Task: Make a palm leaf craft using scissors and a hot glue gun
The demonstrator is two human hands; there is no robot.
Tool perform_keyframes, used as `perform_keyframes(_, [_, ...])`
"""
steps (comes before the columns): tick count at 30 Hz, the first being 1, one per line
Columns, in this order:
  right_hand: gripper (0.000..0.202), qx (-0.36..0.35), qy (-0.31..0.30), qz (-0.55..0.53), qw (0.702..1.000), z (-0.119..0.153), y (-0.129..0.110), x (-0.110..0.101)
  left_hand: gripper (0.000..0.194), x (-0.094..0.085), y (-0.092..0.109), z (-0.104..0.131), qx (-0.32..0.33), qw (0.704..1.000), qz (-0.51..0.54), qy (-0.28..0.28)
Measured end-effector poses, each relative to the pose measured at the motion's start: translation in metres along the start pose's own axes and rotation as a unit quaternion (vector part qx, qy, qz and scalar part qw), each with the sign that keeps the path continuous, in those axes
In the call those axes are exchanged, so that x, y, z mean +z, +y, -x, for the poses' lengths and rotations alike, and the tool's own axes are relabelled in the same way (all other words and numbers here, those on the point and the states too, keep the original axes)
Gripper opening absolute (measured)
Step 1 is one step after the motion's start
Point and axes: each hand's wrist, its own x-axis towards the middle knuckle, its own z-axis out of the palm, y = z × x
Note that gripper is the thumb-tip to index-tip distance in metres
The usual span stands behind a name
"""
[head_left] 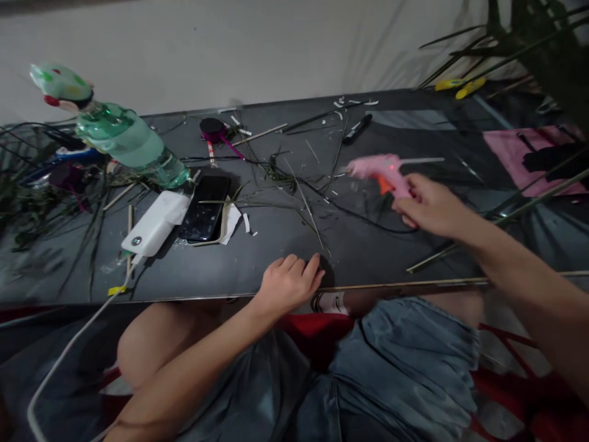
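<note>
My right hand [423,202] is closed round the handle of a pink hot glue gun [375,167], held over the table with its nozzle pointing left. A glue stick [423,161] juts from its back, and a small red light shows on its body. Its orange trigger [385,185] is visible just ahead of my fingers. My left hand [289,280] rests at the table's front edge with its fingers curled in. Whatever those fingers hold, if anything, is hidden. Beyond them a thin stem [307,205] lies on the tabletop.
On the left stand a green bottle [131,144], a white power bank [157,224] with a cable, and a black phone [206,209]. A black marker [358,129] lies near the back. Leaf scraps and paper bits litter the dark table [221,270]. Yellow-handled scissors [460,86] lie at back right.
</note>
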Motion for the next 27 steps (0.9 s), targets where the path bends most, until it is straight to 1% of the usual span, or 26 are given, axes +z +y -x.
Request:
perform_keyframes(2, [0.012,0.034,-0.095,0.015,0.995,0.012,0.002,0.01,0.038,0.008,0.006,-0.001,-0.019,1.0,0.004,-0.012])
perform_keyframes(3, [0.011,0.056,-0.136,0.007,0.989,0.013,0.001,0.014,0.039,0.011,0.009,-0.002,-0.029,0.999,0.009,-0.021])
perform_keyframes(4, [0.009,0.073,-0.15,-0.011,0.986,0.011,-0.001,0.018,0.04,0.013,0.01,-0.003,-0.037,0.999,0.016,-0.03])
perform_keyframes(5, [0.008,0.092,-0.144,-0.036,0.985,0.005,-0.004,0.02,0.041,0.015,0.012,-0.004,-0.042,0.998,0.024,-0.041])
perform_keyframes(6, [0.008,0.108,-0.119,-0.065,0.985,-0.003,-0.008,0.02,0.042,0.015,0.013,-0.005,-0.044,0.997,0.033,-0.051])
perform_keyframes(7, [0.008,0.121,-0.077,-0.096,0.985,-0.015,-0.013,0.019,0.043,0.015,0.014,-0.006,-0.044,0.996,0.039,-0.063])
perform_keyframes(8, [0.01,0.131,-0.018,-0.122,0.984,-0.028,-0.017,0.016,0.044,0.014,0.015,-0.007,-0.042,0.995,0.042,-0.075])
perform_keyframes(10, [0.014,0.134,0.121,-0.147,0.973,-0.054,-0.026,0.008,0.046,0.011,0.015,-0.009,-0.037,0.994,0.04,-0.099])
perform_keyframes(11, [0.02,0.123,0.196,-0.142,0.963,-0.065,-0.031,0.003,0.046,0.01,0.014,-0.01,-0.034,0.992,0.039,-0.111])
perform_keyframes(12, [0.024,0.106,0.243,-0.136,0.954,-0.073,-0.034,-0.001,0.046,0.008,0.012,-0.011,-0.031,0.991,0.04,-0.121])
perform_keyframes(13, [0.027,0.084,0.261,-0.133,0.952,-0.077,-0.037,-0.003,0.046,0.006,0.009,-0.012,-0.026,0.99,0.042,-0.13])
perform_keyframes(14, [0.024,0.061,0.243,-0.136,0.958,-0.076,-0.04,-0.004,0.047,0.005,0.006,-0.012,-0.019,0.989,0.046,-0.137])
perform_keyframes(15, [0.016,0.044,0.191,-0.143,0.97,-0.072,-0.042,-0.003,0.047,0.004,0.002,-0.012,-0.01,0.989,0.051,-0.141])
perform_keyframes(16, [0.007,0.038,0.122,-0.147,0.981,-0.065,-0.043,-0.001,0.047,0.003,-0.002,-0.011,0.0,0.988,0.058,-0.142])
perform_keyframes(17, [0.014,0.042,0.054,-0.145,0.987,-0.057,-0.043,0.003,0.047,0.002,-0.007,-0.01,0.009,0.988,0.065,-0.139])
perform_keyframes(18, [0.025,0.054,-0.001,-0.14,0.989,-0.049,-0.042,0.006,0.046,0.001,-0.013,-0.009,0.015,0.989,0.073,-0.131])
perform_keyframes(19, [0.033,0.073,-0.035,-0.136,0.987,-0.041,-0.04,0.01,0.046,-0.001,-0.019,-0.009,0.015,0.99,0.08,-0.118])
perform_keyframes(20, [0.037,0.093,-0.047,-0.134,0.986,-0.036,-0.038,0.012,0.044,-0.003,-0.027,-0.009,0.006,0.992,0.083,-0.097])
perform_keyframes(21, [0.039,0.107,-0.039,-0.139,0.984,-0.035,-0.035,0.013,0.043,-0.005,-0.037,-0.011,-0.007,0.994,0.083,-0.07])
perform_keyframes(22, [0.04,0.113,-0.013,-0.15,0.982,-0.036,-0.032,0.012,0.042,-0.007,-0.049,-0.016,-0.024,0.995,0.084,-0.04])
perform_keyframes(24, [0.04,0.103,0.072,-0.178,0.976,-0.048,-0.029,0.005,0.039,-0.009,-0.075,-0.032,-0.048,0.995,0.089,0.019])
perform_keyframes(26, [0.036,0.069,0.192,-0.192,0.96,-0.07,-0.029,-0.01,0.034,-0.007,-0.101,-0.058,-0.027,0.993,0.114,0.027])
perform_keyframes(27, [0.034,0.042,0.233,-0.186,0.954,-0.083,-0.031,-0.02,0.031,-0.006,-0.112,-0.073,-0.012,0.992,0.127,0.012])
